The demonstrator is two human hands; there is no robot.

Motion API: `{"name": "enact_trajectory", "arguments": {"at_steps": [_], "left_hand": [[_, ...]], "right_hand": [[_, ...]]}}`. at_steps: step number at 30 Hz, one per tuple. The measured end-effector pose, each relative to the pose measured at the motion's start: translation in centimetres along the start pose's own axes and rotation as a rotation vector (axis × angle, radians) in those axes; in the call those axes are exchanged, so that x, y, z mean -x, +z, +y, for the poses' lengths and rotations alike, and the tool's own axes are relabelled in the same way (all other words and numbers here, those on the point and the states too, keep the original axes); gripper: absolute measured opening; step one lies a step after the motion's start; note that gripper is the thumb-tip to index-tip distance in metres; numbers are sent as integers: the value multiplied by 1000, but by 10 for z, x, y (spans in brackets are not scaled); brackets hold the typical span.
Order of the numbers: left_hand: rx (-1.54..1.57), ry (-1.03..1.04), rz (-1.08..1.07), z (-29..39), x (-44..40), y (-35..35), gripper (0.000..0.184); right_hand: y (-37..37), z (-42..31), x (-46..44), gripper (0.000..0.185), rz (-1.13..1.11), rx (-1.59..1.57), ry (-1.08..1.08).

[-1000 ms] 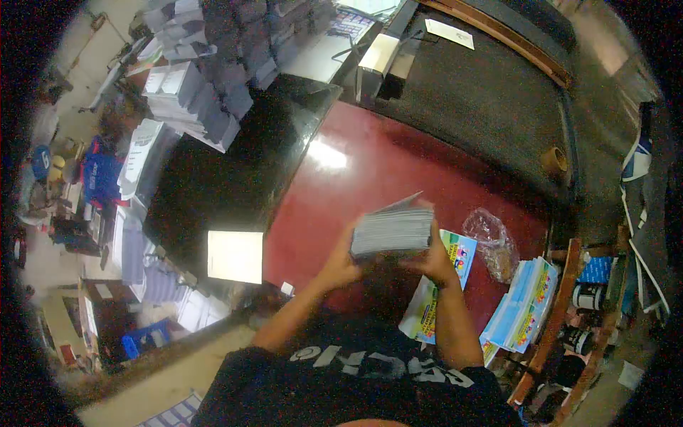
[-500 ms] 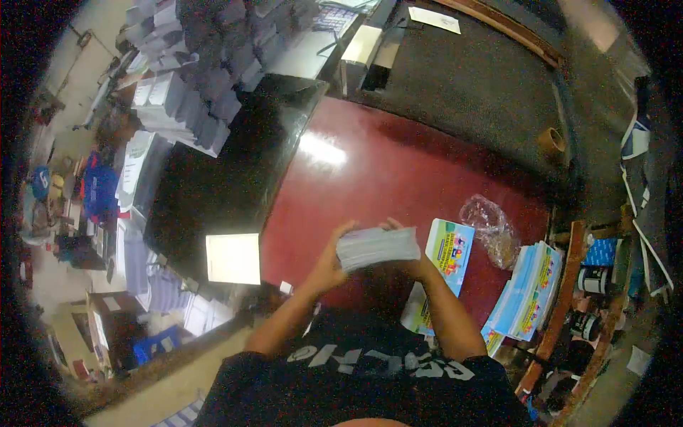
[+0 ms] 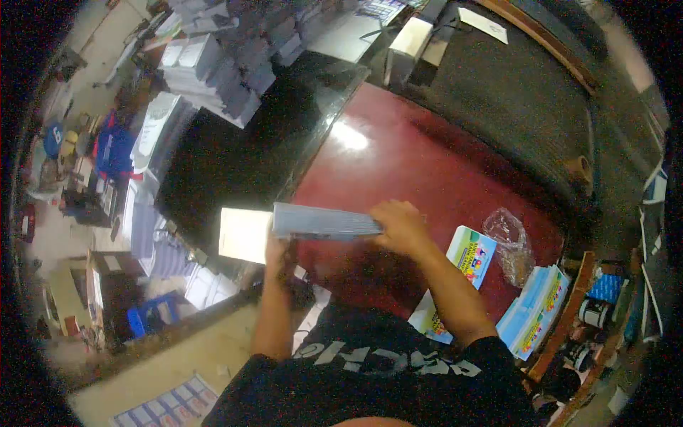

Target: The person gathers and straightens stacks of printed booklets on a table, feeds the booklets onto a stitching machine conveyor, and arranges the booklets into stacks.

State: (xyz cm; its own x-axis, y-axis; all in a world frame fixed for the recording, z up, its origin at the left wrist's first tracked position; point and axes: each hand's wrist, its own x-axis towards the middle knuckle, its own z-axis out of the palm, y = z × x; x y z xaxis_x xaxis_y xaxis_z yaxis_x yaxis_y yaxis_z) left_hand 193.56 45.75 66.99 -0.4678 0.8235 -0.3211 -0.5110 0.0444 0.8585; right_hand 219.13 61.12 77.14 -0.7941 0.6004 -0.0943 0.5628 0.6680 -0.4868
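A thick stack of grey-white sheets point(image 3: 320, 221) is held level above the near left part of the red table surface point(image 3: 384, 156). My left hand point(image 3: 277, 249) grips its left end from below, fingers closed around it. At the right end my right hand point(image 3: 400, 228) pinches the stack, which looks thinner there than on the left. Just left of my left hand lies a cream paper pad point(image 3: 243, 235). Colourful printed covers point(image 3: 471, 256) lie to the right, partly behind my right forearm.
Clear crumpled plastic point(image 3: 511, 242) and a pile of blue printed booklets point(image 3: 533, 312) lie at the right. Tall paper stacks point(image 3: 206, 71) stand at the upper left. A tape roll point(image 3: 578, 169) is on the dark surface. Wooden rails point(image 3: 569, 320) border the right side.
The stack has shifted left towards the cream pad and now spreads wider at its left end. My right hand has moved from beneath or behind it to its right end. The view has shifted.
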Motion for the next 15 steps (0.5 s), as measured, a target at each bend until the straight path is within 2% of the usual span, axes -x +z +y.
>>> {"name": "enact_trajectory", "arguments": {"at_steps": [1,2,3,5,6,7,9,10,12,13,14,15], "left_hand": [[-143,127,-11,6,2,-16,84],[-432,120,0,11,-2,-27,103],[-428,114,8,12,-5,-24,103],[-857,139,-274,13,-10,-19,106],[-588,55,-222,3,-14,-15,103],[-581,53,-222,-1,-18,-17,103],[-744,92,-137,5,-21,-14,100],[-700,49,-142,9,-18,-10,98],[-576,23,-166,10,-17,-1,96],[-463,5,-196,11,-18,1,94],[-462,5,-200,0,-27,-4,94],[-638,28,-163,-21,-40,-14,89]], "right_hand": [[7,-2,-3,45,-19,-9,-3],[17,-2,-6,42,-12,110,-48],[25,0,-9,40,3,236,-97],[60,11,-12,40,19,266,-70],[65,12,-13,41,43,301,-39],[65,20,-13,41,38,306,-38],[53,34,-6,54,-117,286,34],[47,52,4,54,-122,288,39],[34,91,23,74,-69,-346,241],[44,93,26,74,-72,-343,240],[62,96,32,80,83,-622,274],[82,104,33,87,245,-896,302]]}}
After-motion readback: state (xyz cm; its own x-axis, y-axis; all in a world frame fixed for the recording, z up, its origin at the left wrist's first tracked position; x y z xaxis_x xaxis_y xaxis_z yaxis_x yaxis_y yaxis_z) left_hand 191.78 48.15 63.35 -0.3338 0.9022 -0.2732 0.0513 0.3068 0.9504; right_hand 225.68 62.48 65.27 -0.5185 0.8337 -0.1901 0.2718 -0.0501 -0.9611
